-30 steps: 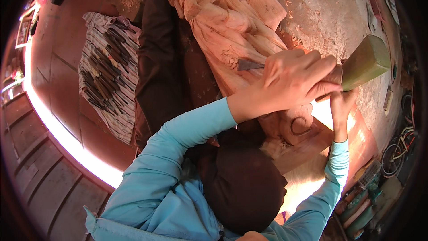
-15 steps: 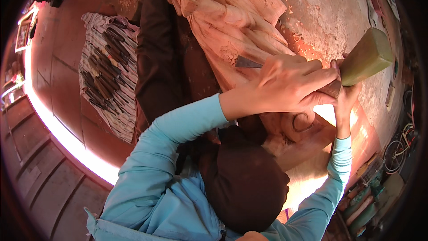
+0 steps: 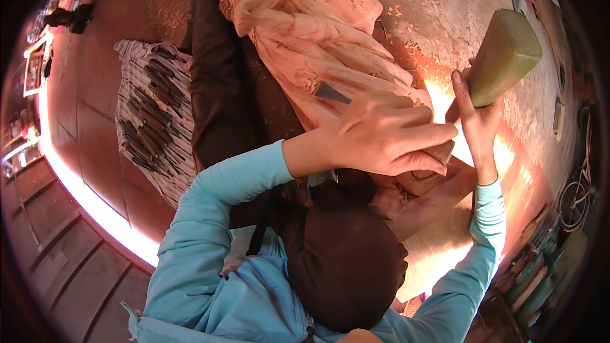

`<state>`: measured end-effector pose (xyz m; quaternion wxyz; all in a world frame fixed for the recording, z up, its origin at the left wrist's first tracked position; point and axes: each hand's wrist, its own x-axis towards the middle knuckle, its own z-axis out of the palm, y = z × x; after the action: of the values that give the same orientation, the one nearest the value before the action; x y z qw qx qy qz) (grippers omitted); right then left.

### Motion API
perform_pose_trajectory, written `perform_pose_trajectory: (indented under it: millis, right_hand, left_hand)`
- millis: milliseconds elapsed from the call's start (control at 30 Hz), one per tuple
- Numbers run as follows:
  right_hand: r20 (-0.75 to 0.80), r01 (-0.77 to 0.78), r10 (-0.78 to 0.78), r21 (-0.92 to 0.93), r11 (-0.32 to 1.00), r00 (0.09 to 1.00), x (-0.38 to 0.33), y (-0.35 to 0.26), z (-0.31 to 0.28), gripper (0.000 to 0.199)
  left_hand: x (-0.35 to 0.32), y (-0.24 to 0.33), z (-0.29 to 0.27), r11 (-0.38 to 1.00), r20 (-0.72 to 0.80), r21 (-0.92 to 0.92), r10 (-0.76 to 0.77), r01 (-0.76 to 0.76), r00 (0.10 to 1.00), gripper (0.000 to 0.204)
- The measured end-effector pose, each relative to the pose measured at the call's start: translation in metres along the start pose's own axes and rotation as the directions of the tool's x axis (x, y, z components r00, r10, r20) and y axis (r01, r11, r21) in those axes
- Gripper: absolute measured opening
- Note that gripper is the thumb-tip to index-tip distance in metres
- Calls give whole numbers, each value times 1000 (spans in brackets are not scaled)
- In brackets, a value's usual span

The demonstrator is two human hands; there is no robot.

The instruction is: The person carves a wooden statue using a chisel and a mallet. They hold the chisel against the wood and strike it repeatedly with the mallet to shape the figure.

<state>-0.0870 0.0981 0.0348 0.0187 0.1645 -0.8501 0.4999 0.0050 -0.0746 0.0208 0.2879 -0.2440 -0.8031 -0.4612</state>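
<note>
Chisel fills left grip; mallet, clasped in nearby right grip, could strike the left if misaimed.

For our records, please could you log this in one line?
left hand: grips chisel | right hand: holds green mallet | carved wood: below chisel

Two hands, one mallet, one flat chisel, one wood carving, one striped cloth; carving tools number ten-plus.
</note>
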Motion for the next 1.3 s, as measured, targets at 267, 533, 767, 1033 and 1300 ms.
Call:
perform_pose_trajectory:
  millis: [267,533,767,1033,1300]
  right_hand:
    - [51,-42,44,-24,999,998,4,3,-6,38]
    - [38,84,-82,-69,994,996,2,5,-10,35]
    - [54,120,-115,-82,989,992,2,11,-1,37]
    - [107,272,-251,-439,856,962,10,24,-12,48]
    - [134,162,-93,-733,660,987,-20,-78,-72,46]
  left_hand:
    - [3,15,-43,872,-9,490,-4,8,1000,47]
    - [-80,-3,-104,733,-300,483,-376,479,877,31]
    - [-138,7,-153,489,-421,573,-512,657,749,28]
    - [-173,5,-203,370,-505,517,-596,772,624,34]
    - [-88,33,-150,867,-79,-124,-494,483,866,36]
